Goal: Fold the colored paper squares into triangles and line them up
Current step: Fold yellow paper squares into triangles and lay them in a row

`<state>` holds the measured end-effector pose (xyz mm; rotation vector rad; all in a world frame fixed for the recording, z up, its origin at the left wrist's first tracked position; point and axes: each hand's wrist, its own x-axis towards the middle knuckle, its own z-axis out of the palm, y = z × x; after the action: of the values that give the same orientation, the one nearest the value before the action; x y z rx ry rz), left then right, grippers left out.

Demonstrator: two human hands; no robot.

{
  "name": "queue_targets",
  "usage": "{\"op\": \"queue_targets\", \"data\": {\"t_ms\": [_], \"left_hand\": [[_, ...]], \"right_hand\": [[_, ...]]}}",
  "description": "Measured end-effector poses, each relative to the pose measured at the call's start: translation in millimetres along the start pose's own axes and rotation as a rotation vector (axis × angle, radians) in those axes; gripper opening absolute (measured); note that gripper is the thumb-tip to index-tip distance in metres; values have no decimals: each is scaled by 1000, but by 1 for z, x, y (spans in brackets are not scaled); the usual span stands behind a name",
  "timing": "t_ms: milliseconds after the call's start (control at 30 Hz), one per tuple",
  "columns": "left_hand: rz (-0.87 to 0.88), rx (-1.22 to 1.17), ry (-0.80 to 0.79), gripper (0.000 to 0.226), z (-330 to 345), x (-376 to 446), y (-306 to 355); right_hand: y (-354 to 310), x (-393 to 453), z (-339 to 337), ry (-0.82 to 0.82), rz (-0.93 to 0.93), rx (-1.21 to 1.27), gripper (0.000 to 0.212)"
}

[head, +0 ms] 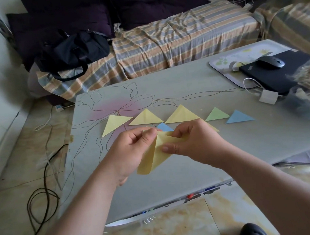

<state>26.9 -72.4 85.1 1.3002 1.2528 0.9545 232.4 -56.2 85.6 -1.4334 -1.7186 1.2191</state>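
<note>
Both my hands hold a yellow paper [156, 154] above the table, bent over on itself with its lower end hanging loose. My left hand [132, 151] pinches its upper left part. My right hand [193, 142] pinches its upper right edge, thumb on the near face. Beyond them a row of folded triangles lies on the grey table [255, 138]: three yellow triangles [114, 123] [145, 117] [181, 114], a green triangle [216, 114] and a blue triangle [239, 117]. Another blue paper [164, 127] and a yellow corner [213, 128] peek out behind my hands.
At the table's far right stand a tray [220, 63], a black laptop [270, 73] with a mouse [272, 63], a white charger [267, 96] and a blurred bundle of fibres. A striped sofa with a black bag [71, 49] lies behind. Cables trail on the floor at left.
</note>
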Motion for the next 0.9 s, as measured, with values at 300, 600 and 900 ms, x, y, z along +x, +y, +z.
{"op": "queue_targets", "data": {"t_ms": [300, 600, 900], "left_hand": [[129, 163, 155, 12, 2, 1, -7], [154, -84, 197, 14, -5, 2, 0], [186, -126, 216, 25, -3, 1, 2]], "right_hand": [[0, 0, -5, 11, -14, -91, 34], [4, 5, -25, -66, -75, 359, 28], [3, 7, -19, 27, -79, 605, 18]]}}
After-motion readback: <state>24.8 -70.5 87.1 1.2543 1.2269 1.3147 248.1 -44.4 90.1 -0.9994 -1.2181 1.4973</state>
